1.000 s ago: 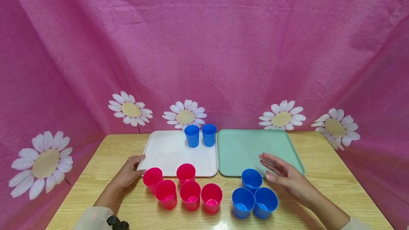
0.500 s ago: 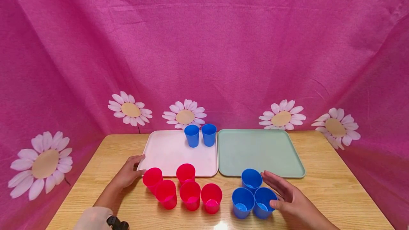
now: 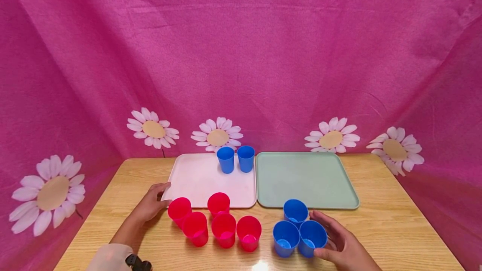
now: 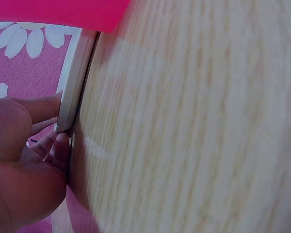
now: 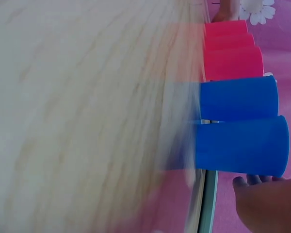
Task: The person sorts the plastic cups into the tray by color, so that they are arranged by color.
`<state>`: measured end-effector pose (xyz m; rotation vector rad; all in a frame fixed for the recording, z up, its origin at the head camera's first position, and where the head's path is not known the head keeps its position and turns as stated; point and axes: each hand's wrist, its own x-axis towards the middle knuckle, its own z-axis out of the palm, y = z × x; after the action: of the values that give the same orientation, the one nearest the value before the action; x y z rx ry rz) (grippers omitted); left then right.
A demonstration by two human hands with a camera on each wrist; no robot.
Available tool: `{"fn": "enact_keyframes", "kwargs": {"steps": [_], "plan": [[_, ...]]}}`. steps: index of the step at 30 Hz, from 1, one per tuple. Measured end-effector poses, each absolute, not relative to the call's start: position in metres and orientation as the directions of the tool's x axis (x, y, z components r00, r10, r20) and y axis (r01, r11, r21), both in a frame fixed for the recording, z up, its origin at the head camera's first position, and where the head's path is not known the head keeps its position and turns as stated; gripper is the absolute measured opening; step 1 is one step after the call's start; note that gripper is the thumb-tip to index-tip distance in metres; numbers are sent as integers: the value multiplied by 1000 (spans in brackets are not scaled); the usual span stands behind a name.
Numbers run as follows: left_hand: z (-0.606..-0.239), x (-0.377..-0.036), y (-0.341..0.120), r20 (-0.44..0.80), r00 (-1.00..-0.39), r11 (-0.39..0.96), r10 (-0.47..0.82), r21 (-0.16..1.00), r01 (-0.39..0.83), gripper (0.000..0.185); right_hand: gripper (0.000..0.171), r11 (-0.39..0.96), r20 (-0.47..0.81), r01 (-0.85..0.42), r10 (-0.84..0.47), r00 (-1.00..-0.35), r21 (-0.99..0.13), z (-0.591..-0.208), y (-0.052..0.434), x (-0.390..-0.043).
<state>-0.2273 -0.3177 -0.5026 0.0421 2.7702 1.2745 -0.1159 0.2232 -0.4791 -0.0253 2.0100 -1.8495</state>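
Cup (image 3: 313, 236) by the loosely spread right hand (image 3: 343, 244) is solid blue, tapered, mouth up. Left hand (image 3: 150, 204) pinches the white tray (image 3: 197, 181).

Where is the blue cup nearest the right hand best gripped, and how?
Probably by the outer wall of that blue cup, just below the rim, from the right, where the right hand is. It stands upright, mouth up; another blue cup crowds its left, a third blue cup its far-left side.
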Motion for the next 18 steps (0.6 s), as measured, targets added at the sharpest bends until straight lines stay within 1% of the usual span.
{"fn": "enact_keyframes", "kwargs": {"steps": [7, 11, 18], "plan": [[-504, -227, -318, -73, -996, 643, 59, 765, -18, 65, 90, 144, -253, 224, -233, -939, -964, -483, 220, -115], [-504, -227, -318, -66, -996, 639, 64, 769, -10, 65, 88, 153, -261, 232, -208, -943, -961, -486, 220, -115], [-503, -227, -317, -76, -995, 636, 64, 771, -18, 66, 87, 209, -254, 211, -207, -945, -955, -490, 220, -113]]}}
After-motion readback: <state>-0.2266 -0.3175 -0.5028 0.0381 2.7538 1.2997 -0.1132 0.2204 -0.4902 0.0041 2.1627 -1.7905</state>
